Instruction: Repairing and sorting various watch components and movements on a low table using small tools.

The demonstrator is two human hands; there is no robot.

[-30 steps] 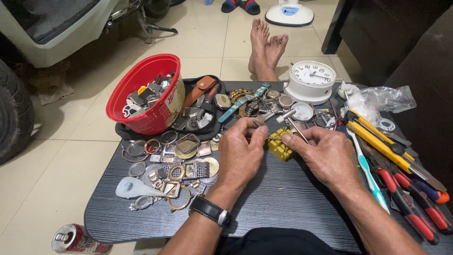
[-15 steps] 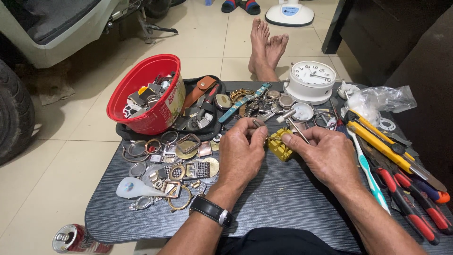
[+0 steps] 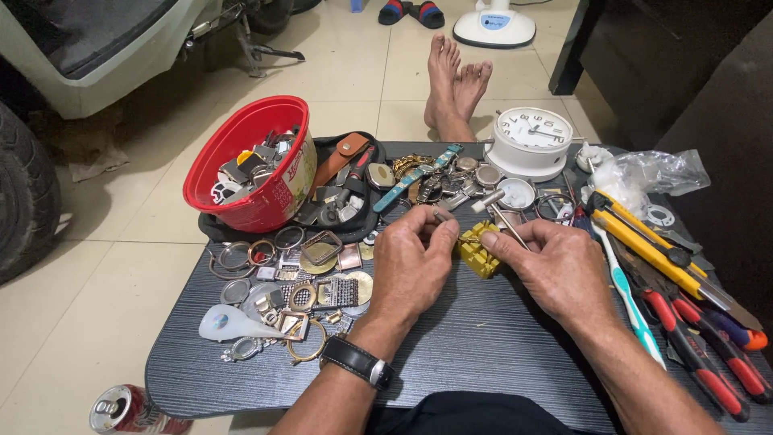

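The left hand [image 3: 412,262] pinched a small metal watch part [image 3: 442,213] at its fingertips, just beside the yellow block [image 3: 477,250]. The right hand [image 3: 555,270] gripped a thin hammer [image 3: 501,211] (head raised) over that block between both hands.

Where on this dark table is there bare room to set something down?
Bare table lies between the forearms, below the yellow block. Crowded: watch parts beside the left hand; tools past the right hand.
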